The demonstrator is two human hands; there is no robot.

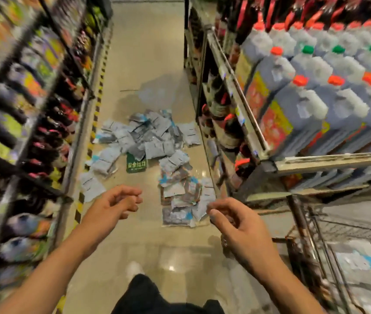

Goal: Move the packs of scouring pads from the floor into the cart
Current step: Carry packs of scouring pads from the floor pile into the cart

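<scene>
Several grey and blue packs of scouring pads (148,137) lie heaped on the tan aisle floor ahead of me, with a nearer stack of packs (184,196) closer to my feet. The wire cart (311,245) stands at the lower right, and packs (365,268) lie inside it. My left hand (116,205) hovers above the floor, fingers loosely curled, holding nothing. My right hand (236,220) hangs beside the near stack with fingers half bent and empty. Both hands are in the air, apart from the packs.
Shelves line both sides of the narrow aisle: bottles and bags on the left shelves (32,109), large jugs (315,98) with red and green caps on the right. A green floor sign (136,164) lies among the packs. My dark trouser leg (148,295) and shoe (134,269) show below.
</scene>
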